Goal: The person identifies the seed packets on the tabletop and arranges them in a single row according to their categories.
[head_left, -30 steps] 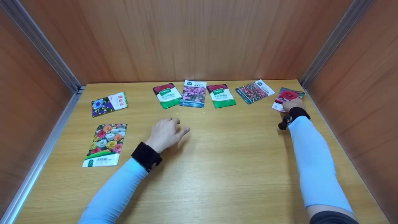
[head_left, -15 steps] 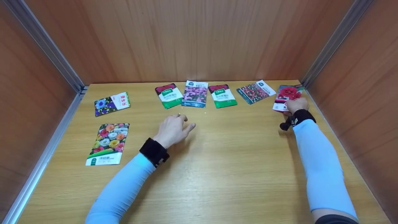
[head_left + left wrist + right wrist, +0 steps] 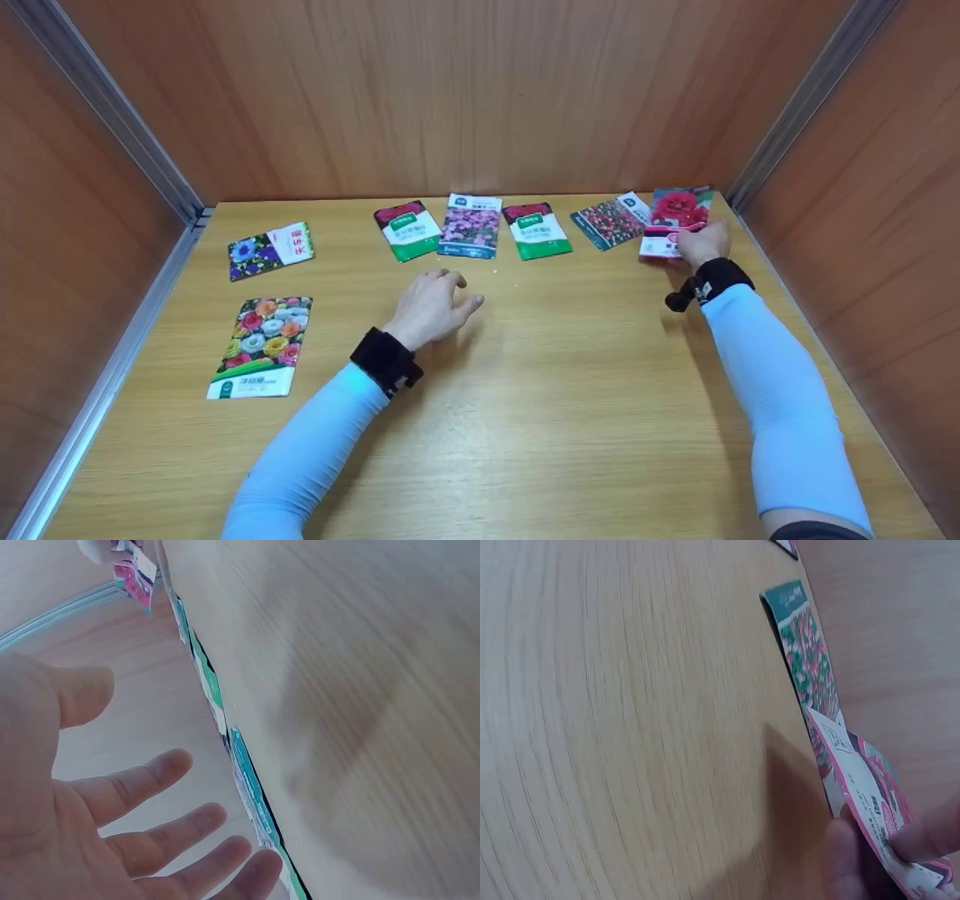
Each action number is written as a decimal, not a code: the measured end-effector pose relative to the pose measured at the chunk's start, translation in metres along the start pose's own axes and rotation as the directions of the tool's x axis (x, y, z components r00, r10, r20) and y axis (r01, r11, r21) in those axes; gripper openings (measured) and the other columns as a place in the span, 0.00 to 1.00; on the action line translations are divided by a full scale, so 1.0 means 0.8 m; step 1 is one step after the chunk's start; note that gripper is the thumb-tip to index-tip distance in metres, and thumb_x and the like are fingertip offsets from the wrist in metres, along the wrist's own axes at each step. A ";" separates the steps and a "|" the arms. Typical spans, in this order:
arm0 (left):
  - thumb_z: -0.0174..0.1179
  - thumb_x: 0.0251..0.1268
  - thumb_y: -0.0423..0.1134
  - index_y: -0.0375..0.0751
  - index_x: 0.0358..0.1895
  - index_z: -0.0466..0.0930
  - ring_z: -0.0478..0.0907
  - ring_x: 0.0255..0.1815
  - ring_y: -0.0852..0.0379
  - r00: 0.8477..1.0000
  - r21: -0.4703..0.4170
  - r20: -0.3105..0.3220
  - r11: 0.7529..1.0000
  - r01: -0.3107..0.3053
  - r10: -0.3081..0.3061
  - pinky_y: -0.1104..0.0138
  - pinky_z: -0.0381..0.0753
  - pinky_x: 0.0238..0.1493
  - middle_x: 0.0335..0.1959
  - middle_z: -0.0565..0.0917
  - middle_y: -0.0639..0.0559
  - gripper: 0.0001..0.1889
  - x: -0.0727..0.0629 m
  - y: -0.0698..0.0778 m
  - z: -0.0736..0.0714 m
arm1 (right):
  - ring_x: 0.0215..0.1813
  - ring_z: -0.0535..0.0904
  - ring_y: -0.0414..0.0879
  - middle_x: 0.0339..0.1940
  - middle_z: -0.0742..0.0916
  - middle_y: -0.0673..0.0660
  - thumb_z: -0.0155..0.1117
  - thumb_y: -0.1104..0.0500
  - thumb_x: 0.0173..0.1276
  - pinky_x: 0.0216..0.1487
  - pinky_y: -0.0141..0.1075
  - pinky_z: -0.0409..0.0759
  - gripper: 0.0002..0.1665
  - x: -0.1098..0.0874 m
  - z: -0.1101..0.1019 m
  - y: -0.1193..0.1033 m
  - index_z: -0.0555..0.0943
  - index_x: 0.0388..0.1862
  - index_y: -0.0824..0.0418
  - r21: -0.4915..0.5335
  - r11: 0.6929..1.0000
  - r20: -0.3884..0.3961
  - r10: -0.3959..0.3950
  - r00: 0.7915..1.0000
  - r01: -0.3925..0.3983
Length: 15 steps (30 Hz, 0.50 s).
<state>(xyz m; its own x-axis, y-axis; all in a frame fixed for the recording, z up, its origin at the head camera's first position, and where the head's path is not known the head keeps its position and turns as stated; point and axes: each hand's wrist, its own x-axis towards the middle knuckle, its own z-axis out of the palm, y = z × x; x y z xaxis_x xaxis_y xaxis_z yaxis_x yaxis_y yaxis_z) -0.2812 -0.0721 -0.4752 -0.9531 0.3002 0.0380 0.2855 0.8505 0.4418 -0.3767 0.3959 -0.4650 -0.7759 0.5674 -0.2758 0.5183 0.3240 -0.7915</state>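
Note:
At the back right, my right hand (image 3: 705, 241) pinches the lower right edge of a seed packet (image 3: 676, 210) with a large red flower. In the right wrist view the thumb lies on the face of that red-flower packet (image 3: 866, 791), which is raised off the table and tilted. It partly covers a packet of small red and pink flowers (image 3: 611, 221) beside it. My left hand (image 3: 433, 306) hovers over the middle of the table, holding nothing. Its fingers (image 3: 161, 844) are spread and relaxed in the left wrist view. Nearest to it are a pink-flower packet (image 3: 470, 226) and a green-and-white packet (image 3: 409, 231).
Another green-and-white packet (image 3: 538, 231) lies in the back row. At the left are a blue-flower packet (image 3: 271, 251) and a larger packet of mixed blooms (image 3: 262, 346). Wooden walls (image 3: 480, 97) enclose the wooden table (image 3: 570, 405) at the back and sides. Tiny pale specks lie near the row.
My right hand has lifted the red-flower packet and shifted it left, over the edge of the neighbouring packet. My left hand has drifted slightly right, still holding nothing.

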 end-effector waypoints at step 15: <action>0.62 0.73 0.64 0.39 0.63 0.83 0.76 0.64 0.40 0.999 -0.012 0.035 1.000 0.012 -0.011 0.47 0.75 0.67 0.63 0.81 0.40 0.32 0.013 0.009 0.006 | 0.76 0.64 0.55 0.79 0.68 0.66 0.61 0.64 0.71 0.77 0.45 0.67 0.44 -0.036 0.028 -0.018 0.55 0.82 0.65 0.035 0.990 0.109 -0.139 0.984 0.136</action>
<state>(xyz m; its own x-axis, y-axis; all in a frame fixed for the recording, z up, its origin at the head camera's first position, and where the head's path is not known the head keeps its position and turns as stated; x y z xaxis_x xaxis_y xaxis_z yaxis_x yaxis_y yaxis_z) -0.2882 -0.0607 -0.4762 -0.9522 0.3054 0.0018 0.2731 0.8488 0.4528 -0.3698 0.3583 -0.4580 -0.8748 0.4312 -0.2209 0.3953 0.3717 -0.8400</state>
